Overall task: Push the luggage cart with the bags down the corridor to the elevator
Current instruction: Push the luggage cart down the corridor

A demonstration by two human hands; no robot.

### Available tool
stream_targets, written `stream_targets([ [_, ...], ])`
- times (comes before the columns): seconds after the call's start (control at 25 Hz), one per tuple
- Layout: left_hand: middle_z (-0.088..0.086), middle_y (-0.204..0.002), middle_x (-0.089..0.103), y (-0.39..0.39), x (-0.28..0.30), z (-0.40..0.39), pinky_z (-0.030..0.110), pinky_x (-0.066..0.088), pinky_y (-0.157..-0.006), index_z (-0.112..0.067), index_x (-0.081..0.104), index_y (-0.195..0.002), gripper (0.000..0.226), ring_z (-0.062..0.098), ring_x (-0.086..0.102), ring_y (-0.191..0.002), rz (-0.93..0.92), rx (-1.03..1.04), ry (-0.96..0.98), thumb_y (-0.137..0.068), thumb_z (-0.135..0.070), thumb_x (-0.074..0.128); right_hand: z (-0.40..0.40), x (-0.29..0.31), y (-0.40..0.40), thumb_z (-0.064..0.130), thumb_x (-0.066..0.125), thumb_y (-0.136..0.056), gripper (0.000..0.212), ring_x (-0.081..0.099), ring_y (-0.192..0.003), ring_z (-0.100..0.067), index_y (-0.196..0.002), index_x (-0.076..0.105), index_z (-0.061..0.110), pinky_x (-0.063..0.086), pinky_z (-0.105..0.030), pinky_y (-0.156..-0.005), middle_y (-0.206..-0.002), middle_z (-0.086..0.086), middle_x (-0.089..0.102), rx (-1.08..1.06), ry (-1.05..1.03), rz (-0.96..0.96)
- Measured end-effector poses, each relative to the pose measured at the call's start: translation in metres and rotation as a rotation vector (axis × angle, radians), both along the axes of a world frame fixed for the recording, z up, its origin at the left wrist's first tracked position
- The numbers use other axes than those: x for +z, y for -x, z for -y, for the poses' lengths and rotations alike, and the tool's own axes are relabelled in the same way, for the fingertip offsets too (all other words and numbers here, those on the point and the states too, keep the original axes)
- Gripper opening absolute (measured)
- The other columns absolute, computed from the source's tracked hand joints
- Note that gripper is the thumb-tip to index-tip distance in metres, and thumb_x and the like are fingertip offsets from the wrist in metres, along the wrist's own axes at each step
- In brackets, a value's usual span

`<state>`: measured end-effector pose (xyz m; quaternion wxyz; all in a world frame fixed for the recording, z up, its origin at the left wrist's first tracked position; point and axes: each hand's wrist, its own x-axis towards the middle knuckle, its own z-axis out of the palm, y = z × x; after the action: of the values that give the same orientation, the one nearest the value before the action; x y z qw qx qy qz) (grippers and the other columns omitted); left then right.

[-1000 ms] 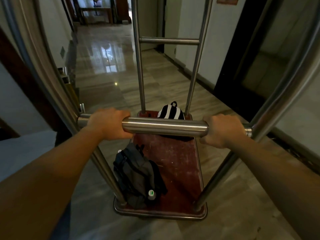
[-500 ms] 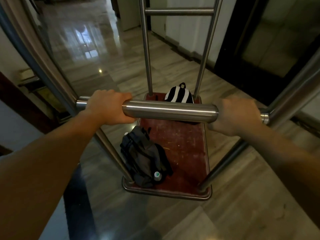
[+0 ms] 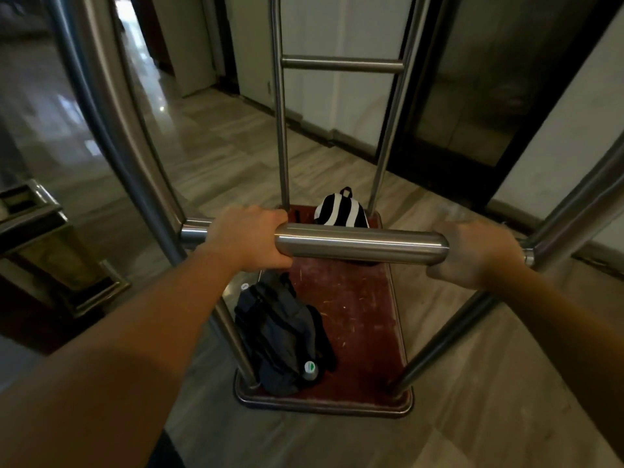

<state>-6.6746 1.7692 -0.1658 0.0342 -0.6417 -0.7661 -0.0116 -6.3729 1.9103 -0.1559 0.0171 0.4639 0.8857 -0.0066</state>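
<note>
A steel luggage cart stands before me, its thick handle bar (image 3: pixel 361 243) running across the middle of the view. My left hand (image 3: pixel 248 241) is wrapped around the bar's left end and my right hand (image 3: pixel 472 255) grips its right end. Below the bar lies the cart's worn red platform (image 3: pixel 364 319). A dark grey backpack (image 3: pixel 280 336) with a bottle in its side pocket rests at the near left of the platform. A black-and-white striped bag (image 3: pixel 339 209) sits at the far end, partly hidden by the bar.
A dark-framed elevator door (image 3: pixel 472 96) is ahead on the right, with white wall panels (image 3: pixel 334 96) to its left. A brass bin (image 3: pixel 57 258) stands at the left. The glossy stone floor (image 3: pixel 219 157) runs away to the upper left.
The cart and my view have swung to the right. The open corridor has slid off to the left, and the dark elevator door now fills the upper right. Both hands kept their grip.
</note>
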Motion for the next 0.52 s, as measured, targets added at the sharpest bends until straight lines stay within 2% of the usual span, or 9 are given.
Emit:
stream_targets([
  [0.16, -0.007, -0.086, 0.065, 0.063, -0.001, 0.003, 0.031, 0.034, -0.062, -0.034, 0.057, -0.098, 0.047, 0.015, 0.058, -0.074, 0.018, -0.097, -0.007, -0.067, -0.069, 0.063, 0.02, -0.003, 0.05, 0.044, 0.077, -0.065, 0.036, 0.052, -0.068, -0.009, -0.093, 0.055, 0.034, 0.039, -0.028, -0.056, -0.077, 0.012, 0.055, -0.071, -0.033, -0.029],
  [0.28, -0.008, -0.085, 0.066, 0.107, -0.003, 0.001, 0.031, 0.039, -0.062, -0.035, 0.058, -0.098, 0.049, 0.014, 0.06, -0.074, 0.028, -0.137, -0.012, -0.066, -0.071, 0.061, 0.03, -0.004, 0.089, 0.042, 0.077, -0.063, 0.035, 0.057, -0.072, -0.013, -0.09, 0.055, 0.036, 0.051, -0.035, -0.065, -0.078, 0.012, 0.057, -0.139, 0.021, -0.061],
  [0.52, -0.013, -0.083, 0.061, 0.194, -0.005, -0.005, 0.029, 0.037, -0.062, -0.037, 0.055, -0.096, 0.048, 0.009, 0.053, -0.069, 0.032, -0.2, -0.001, -0.067, -0.074, 0.062, 0.05, -0.003, 0.168, 0.046, 0.074, -0.069, 0.034, 0.054, -0.076, -0.011, -0.092, 0.051, 0.039, 0.042, -0.032, -0.072, -0.081, 0.013, 0.056, -0.208, 0.024, 0.006],
])
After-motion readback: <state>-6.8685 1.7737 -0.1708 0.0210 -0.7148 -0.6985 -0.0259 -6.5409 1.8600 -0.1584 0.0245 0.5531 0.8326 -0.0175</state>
